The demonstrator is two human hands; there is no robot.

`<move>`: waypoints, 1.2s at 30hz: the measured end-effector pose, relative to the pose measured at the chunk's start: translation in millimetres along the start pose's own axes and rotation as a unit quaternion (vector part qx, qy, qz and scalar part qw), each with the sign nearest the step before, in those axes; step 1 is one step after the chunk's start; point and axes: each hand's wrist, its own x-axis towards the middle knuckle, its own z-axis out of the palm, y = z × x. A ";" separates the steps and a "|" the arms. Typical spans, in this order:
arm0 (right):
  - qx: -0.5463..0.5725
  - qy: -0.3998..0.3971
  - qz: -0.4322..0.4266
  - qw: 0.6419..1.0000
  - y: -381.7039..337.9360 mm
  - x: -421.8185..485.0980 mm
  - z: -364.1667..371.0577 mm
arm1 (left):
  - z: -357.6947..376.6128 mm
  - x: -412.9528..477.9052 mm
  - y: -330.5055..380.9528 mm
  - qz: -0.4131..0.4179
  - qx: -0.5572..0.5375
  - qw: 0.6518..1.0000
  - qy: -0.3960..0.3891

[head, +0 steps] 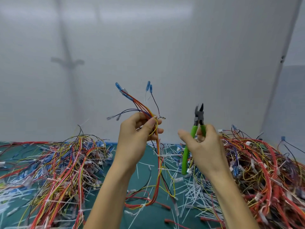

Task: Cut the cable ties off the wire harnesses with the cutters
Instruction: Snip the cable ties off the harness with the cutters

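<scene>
My left hand (137,129) grips a wire harness (157,156) of red, yellow and black wires, raised above the table. Its blue-sleeved terminals (148,85) fan out above my fingers, and the rest hangs down to the mat. White cable ties (159,169) still wrap the hanging part. My right hand (202,142) holds green-handled cutters (198,123) upright, a short gap to the right of the harness. The dark jaws (200,109) point up and stand slightly apart, with nothing between them.
A big pile of harnesses (62,164) lies on the left of the green mat (145,217), another pile (264,171) on the right. Cut white tie scraps (196,190) litter the middle. A grey wall panel (148,47) stands close behind.
</scene>
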 end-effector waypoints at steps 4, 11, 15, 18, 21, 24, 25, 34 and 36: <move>-0.021 -0.104 -0.058 0.993 -7.4 0.0 -1.4 | 4.9 -2.4 -0.1 0.008 0.006 1.000 0.006; -0.099 -0.167 -0.108 0.975 -11.5 -4.3 -2.8 | 7.2 -3.5 1.7 0.027 0.003 0.999 0.023; -0.063 -0.163 -0.098 0.980 -10.7 -4.8 3.0 | 8.3 -4.2 2.7 0.025 -0.004 0.999 0.020; -0.044 -0.152 -0.100 0.982 -12.1 -5.1 7.0 | 10.2 -4.9 2.7 0.025 -0.001 1.000 0.008; -0.035 -0.152 -0.099 0.983 -13.5 -6.6 8.0 | 12.1 -5.7 2.9 0.029 -0.001 1.000 0.004; -0.034 -0.151 -0.091 0.984 -13.7 -7.4 8.0 | 12.6 -6.2 3.6 0.032 -0.003 0.999 0.004; -0.034 -0.151 -0.088 0.984 -13.9 -7.6 8.0 | 12.4 -6.2 3.6 0.031 -0.004 0.999 0.004; -0.041 -0.156 -0.077 0.984 -15.8 -7.2 7.8 | 11.2 -5.5 1.7 0.030 -0.002 1.000 -0.006; -0.042 -0.159 -0.074 0.984 -15.2 -7.2 7.9 | 11.3 -5.6 0.6 0.029 0.003 1.000 -0.010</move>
